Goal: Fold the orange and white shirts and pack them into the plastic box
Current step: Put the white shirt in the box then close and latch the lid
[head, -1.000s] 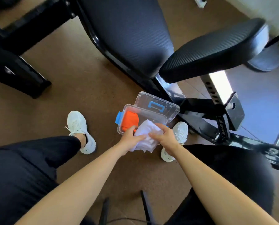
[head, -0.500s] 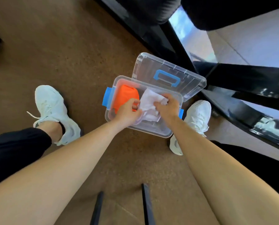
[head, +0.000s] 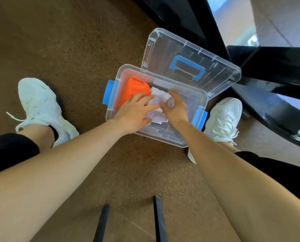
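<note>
A clear plastic box with blue latches stands open on the brown floor between my feet, its lid tipped back. The folded orange shirt lies in the box's left end. Beside it, in the middle, sits the white shirt, bunched and partly covered by my hands. My left hand lies flat with its fingers spread over the white shirt and the orange shirt's edge. My right hand presses on the white shirt from the right, fingers curled onto the cloth.
My white shoes stand on either side of the box, the left shoe and the right shoe. A black bench frame runs close behind and to the right of the lid. Two dark bars cross the floor near me.
The white shirt has gone from above the box's front rim down into the box beside the orange shirt. Both hands followed it in, and my left fingers have flattened out.
</note>
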Demonstrator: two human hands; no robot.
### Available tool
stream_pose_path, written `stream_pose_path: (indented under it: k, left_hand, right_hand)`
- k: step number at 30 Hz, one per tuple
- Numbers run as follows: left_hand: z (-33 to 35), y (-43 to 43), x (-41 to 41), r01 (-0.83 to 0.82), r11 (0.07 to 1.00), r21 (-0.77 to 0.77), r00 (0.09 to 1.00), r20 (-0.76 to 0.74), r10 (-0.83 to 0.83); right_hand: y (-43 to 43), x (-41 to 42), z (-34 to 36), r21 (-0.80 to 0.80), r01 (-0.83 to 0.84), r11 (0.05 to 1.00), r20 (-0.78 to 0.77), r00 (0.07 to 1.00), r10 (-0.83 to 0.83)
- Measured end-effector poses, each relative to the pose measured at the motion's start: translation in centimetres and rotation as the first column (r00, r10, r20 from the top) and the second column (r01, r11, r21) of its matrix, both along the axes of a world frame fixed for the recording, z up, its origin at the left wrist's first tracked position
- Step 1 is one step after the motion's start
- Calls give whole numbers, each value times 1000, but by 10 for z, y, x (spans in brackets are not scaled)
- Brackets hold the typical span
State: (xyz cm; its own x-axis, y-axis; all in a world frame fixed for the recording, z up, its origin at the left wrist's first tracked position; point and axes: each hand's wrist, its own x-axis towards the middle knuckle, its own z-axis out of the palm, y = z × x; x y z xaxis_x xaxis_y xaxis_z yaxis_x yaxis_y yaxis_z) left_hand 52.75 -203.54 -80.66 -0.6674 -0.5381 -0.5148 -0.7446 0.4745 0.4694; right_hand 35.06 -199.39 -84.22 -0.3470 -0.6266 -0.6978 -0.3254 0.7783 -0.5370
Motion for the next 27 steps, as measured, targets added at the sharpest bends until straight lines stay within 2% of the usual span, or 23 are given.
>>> stream_pose_path:
  k: [2, 3, 5, 7, 10, 12, 15, 18, 20, 22, 24, 27]
  left_hand:
    - [-7, -4, -11, 123, 992, 34, 983, 136, -127]
    - [-11, -5, -16, 153, 987, 46, 971, 181, -159]
    - [-15, -3, -21, 201, 978, 50, 948, 242, -207]
    - [-19, 0, -23, 242, 970, 39, 926, 289, -242]
    - [-21, 3, -24, 279, 959, 39, 905, 324, -276]
    - [-21, 2, -25, 290, 955, 57, 899, 325, -292]
    - [-16, -3, -24, 307, 945, 116, 887, 325, -328]
    - [-5, -6, -20, 274, 936, 220, 900, 286, -331]
    - [3, -7, -18, 198, 945, 260, 933, 245, -263]
    - [15, -6, -15, 71, 964, 256, 981, 156, -114]
    - [29, -7, -12, -117, 960, 254, 993, 10, 118]
    - [53, -15, -12, -408, 867, 284, 874, -152, 461]
  right_hand:
    - [9, -4, 5, -24, -127, 992, -55, 991, 126]
    - [14, -5, 8, -45, -215, 976, -136, 969, 207]
    - [25, -4, 14, -86, -386, 918, -336, 879, 338]
    - [33, -2, 19, -70, -536, 841, -456, 767, 451]
    - [36, 0, 21, 161, -704, 691, -381, 602, 702]
    - [30, 0, 23, 274, -699, 661, -240, 616, 750]
    - [13, -2, 28, 323, -635, 702, -95, 716, 691]
    - [-3, -10, 38, 366, -676, 640, 0, 688, 726]
    - [-5, -16, 51, 324, -672, 666, 15, 708, 706]
    - [-2, -23, 71, 180, -584, 792, -77, 794, 603]
    - [-1, -32, 95, -47, -446, 894, -255, 871, 421]
    - [-1, -52, 121, -281, -185, 942, -412, 909, 56]
